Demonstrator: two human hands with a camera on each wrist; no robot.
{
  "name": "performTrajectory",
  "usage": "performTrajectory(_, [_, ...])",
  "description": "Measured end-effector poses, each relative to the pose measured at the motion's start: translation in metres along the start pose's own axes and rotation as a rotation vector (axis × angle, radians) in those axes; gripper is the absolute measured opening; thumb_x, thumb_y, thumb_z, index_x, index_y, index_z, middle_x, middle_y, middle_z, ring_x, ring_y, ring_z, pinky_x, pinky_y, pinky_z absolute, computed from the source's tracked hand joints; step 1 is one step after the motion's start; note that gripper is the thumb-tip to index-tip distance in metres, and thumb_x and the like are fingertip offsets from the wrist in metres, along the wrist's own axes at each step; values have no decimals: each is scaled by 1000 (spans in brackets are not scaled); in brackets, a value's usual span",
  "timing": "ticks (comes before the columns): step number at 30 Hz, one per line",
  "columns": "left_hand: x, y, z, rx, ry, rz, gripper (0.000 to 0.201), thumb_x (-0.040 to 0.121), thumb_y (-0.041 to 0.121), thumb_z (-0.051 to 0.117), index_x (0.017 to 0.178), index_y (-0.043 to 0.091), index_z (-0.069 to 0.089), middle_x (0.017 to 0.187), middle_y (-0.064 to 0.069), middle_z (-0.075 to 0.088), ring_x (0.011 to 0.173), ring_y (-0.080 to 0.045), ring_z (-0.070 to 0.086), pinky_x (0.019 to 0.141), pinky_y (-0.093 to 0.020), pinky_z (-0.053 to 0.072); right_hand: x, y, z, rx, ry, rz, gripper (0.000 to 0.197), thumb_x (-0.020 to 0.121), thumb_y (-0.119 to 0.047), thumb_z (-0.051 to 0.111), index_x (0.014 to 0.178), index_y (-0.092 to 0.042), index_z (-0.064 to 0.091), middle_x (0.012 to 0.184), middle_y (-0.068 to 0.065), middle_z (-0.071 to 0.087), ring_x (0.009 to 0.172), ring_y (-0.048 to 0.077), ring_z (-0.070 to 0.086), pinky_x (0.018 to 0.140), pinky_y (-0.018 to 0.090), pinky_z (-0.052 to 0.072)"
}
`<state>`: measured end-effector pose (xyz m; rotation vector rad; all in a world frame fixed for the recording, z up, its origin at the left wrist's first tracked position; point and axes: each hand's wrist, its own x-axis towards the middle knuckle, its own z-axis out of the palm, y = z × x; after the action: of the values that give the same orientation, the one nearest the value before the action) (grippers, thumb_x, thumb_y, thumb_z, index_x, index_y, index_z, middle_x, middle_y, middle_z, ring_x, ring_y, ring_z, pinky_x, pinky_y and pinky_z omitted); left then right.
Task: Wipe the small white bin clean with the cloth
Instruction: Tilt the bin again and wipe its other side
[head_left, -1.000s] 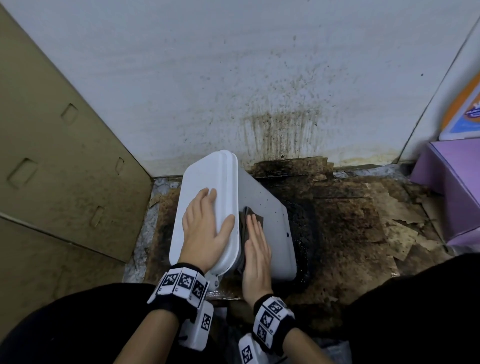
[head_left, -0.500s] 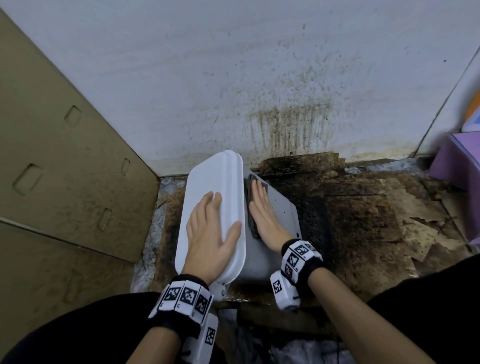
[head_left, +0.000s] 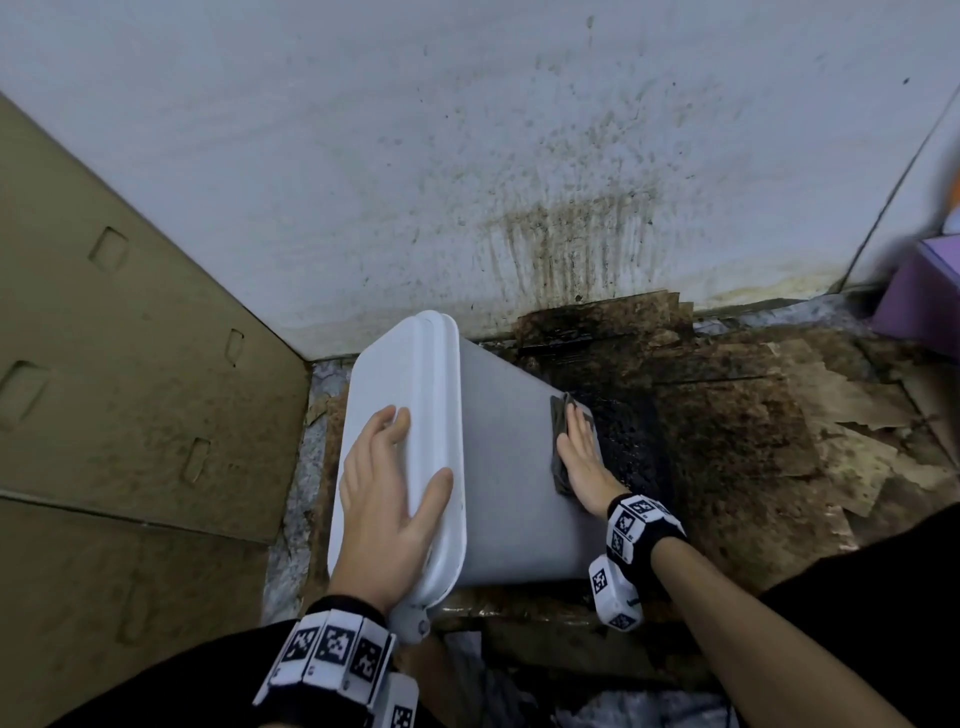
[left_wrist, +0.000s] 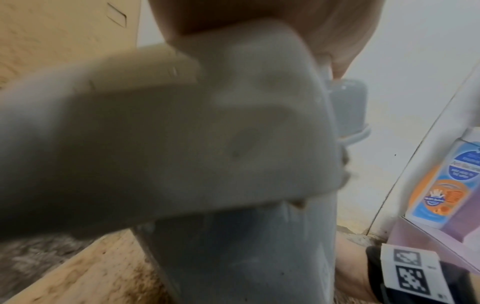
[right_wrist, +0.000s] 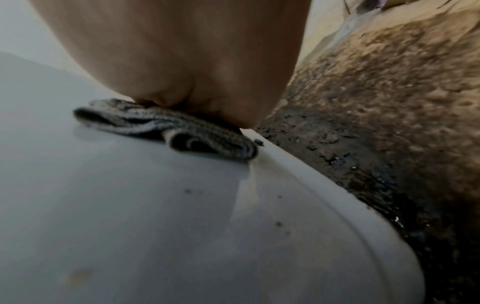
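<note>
Two hands work the small white bin (head_left: 498, 467), which lies tipped on its side at frame centre. The left hand (head_left: 384, 509) rests flat-fingered on its lid (head_left: 395, 374); the right hand (head_left: 582, 457) presses the dark folded cloth (head_left: 558, 441) flat near the bin's base edge. Wiping is mid-stroke; specks nearer the base likely need another firm pass.

Stained white wall (head_left: 363, 156), brown cardboard panel (head_left: 130, 364) at left, dirty torn cardboard (head_left: 753, 415) on floor, purple box (head_left: 924, 296) far right, orange-blue labelled pack (left_wrist: 441, 185).
</note>
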<state>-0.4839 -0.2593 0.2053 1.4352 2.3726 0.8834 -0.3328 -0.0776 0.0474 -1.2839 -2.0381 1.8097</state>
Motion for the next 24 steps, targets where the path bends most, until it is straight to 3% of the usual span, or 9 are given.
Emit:
performTrajectory(6, [1,-5,-3,8,3,-7,68,91,57,43,148,23,30,157,7,23,148,-14,19,120,-48,21,6,4,-2,36,57,76,57,110,-28,17,158,-16,-10,166,0,-19,152,15,-18,123,32,-11])
performTrajectory(10, [1,-6,-4,14,9,-8,69,90,57,42,148,20,31,157,5,25,147,-16,21,119,-49,22,-5,-9,10,-54,125,69,52,109,-15,19,157,0,5,166,12,-12,154,28,-15,124,38,-8])
performTrajectory(14, [1,-5,-4,31,15,-8,70,89,57,42,147,19,32,156,3,26,146,-18,23,119,-49,22,-31,-38,32,-33,109,5,56,109,-26,13,157,-19,-14,165,1,-21,152,18,-21,123,41,-9])
performTrajectory(18, [2,-3,-2,38,21,1,69,89,56,42,146,19,33,156,2,28,146,-20,24,118,-49,23,-67,-73,61,-106,151,-195,51,105,-35,7,149,-38,-18,163,-10,-21,151,9,-19,123,37,-6])
performTrajectory(21, [2,-4,-1,42,28,-5,70,88,55,42,146,17,34,155,1,29,146,-20,25,118,-51,24,-89,-88,73,-139,180,-357,49,96,-46,-3,143,-42,-16,155,-21,-26,146,1,-24,120,27,-12])
performTrajectory(24, [1,-5,-1,35,23,2,69,89,55,43,146,17,34,154,0,29,146,-20,25,118,-51,24,-89,-78,73,-65,225,-363,54,104,-47,7,156,-39,-7,163,-22,-13,148,-6,-17,120,22,-9])
